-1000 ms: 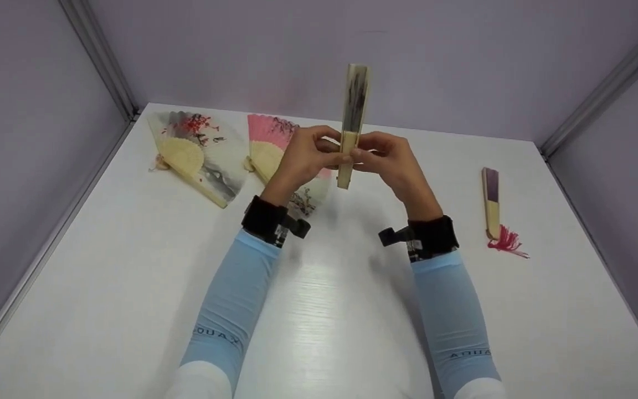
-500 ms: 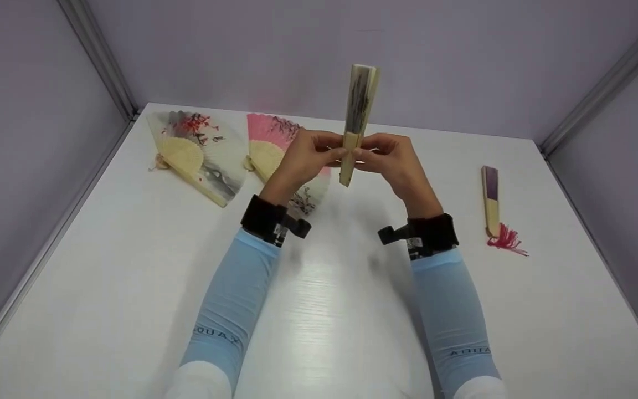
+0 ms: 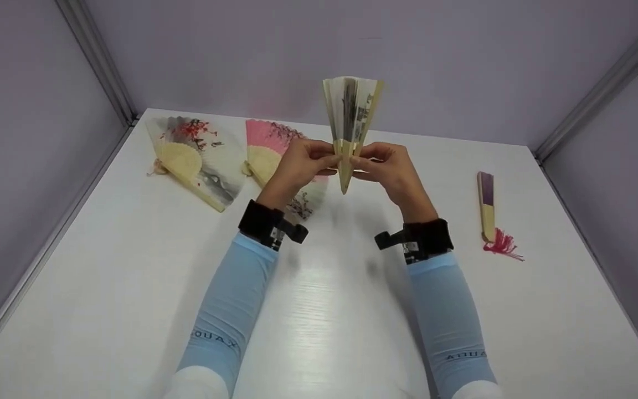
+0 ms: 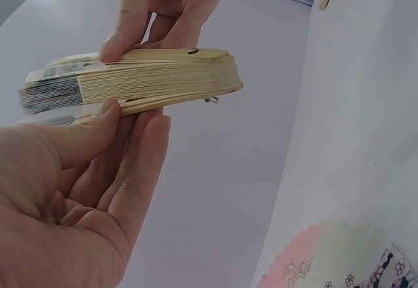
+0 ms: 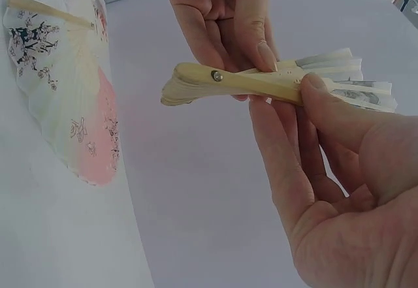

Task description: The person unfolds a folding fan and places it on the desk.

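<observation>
Both hands hold a bamboo folding fan [image 3: 351,119] upright above the table's far middle, its paper leaf spread a little at the top. My left hand [image 3: 303,162] pinches the left outer stick near the pivot; my right hand [image 3: 386,164] pinches the right outer stick. In the left wrist view the fan [image 4: 153,79] lies between thumb and fingers, rivet showing. The right wrist view shows the fan [image 5: 261,84] with thumb and fingers gripping its sticks.
Two spread fans lie at the back left of the white table [image 3: 130,288]: a cream one with red blossoms [image 3: 194,158] and a pink one [image 3: 274,160], partly behind my left hand. A folded purple fan with a pink tassel [image 3: 488,210] lies at the right. Grey walls enclose the table.
The fan in my hands has gone from folded shut to partly spread at the top. Both hands have stayed near its pivot, raised slightly.
</observation>
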